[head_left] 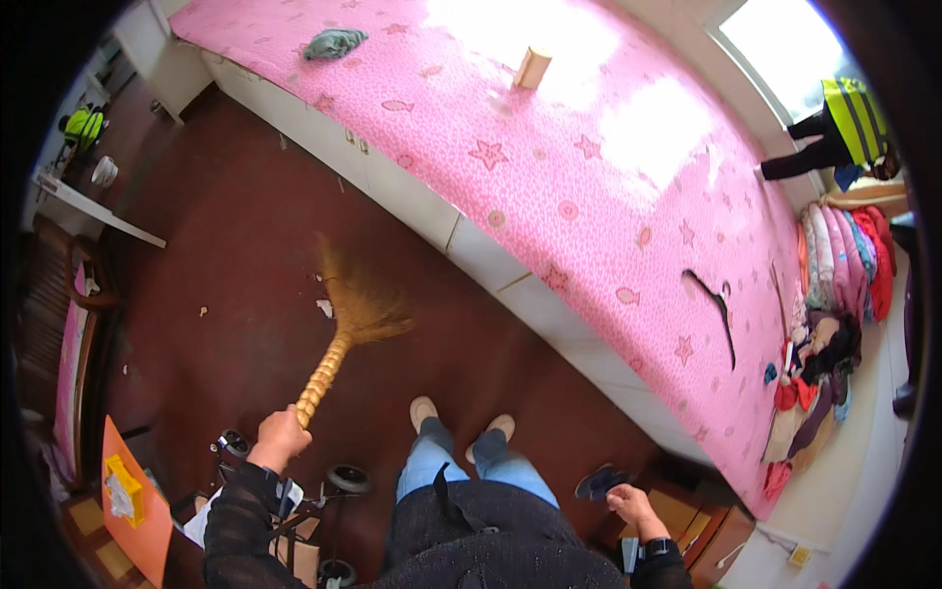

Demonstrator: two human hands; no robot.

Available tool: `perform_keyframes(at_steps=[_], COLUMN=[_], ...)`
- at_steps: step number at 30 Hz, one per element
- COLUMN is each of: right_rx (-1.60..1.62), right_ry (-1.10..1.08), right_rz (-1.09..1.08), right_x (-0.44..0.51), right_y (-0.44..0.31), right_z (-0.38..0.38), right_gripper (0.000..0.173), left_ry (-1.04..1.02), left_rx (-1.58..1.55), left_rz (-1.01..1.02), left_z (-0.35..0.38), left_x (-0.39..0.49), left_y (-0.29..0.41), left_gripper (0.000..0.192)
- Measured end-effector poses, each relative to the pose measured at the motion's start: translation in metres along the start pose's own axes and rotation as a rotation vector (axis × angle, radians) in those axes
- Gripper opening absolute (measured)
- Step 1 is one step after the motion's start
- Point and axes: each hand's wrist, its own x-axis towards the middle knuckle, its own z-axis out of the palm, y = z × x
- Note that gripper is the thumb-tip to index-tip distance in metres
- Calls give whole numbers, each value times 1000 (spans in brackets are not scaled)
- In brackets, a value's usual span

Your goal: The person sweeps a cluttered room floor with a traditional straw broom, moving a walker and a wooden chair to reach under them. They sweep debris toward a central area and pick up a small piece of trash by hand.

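My left hand grips the braided straw handle of a broom. The broom's fanned bristles are over the dark red floor, and their tips are blurred. Close by the bristles lies a white scrap, with a smaller pale bit farther left. My right hand hangs low at my side, fingers loosely curled, with nothing visible in it. A dark slipper appears just past it, beside a wooden cabinet.
A platform under a pink patterned cover runs along the right, bearing a clothes hanger, folded bedding and heaped clothes. A wheeled frame stands near my left arm. Two people in yellow vests are farther off.
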Motion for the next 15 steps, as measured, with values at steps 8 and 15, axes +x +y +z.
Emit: perform_keyframes(at_steps=[8,15], right_rx=[-58,-107], right_ry=[72,72], right_rz=[36,35], right_x=[-19,-30], right_y=[-1,4], right_z=[14,12], right_gripper=[19,18], left_ry=[-213,-308], left_rx=[85,118], left_rz=[356,836], left_z=[28,69], left_x=[-35,-14], left_y=[57,132], left_gripper=[54,62])
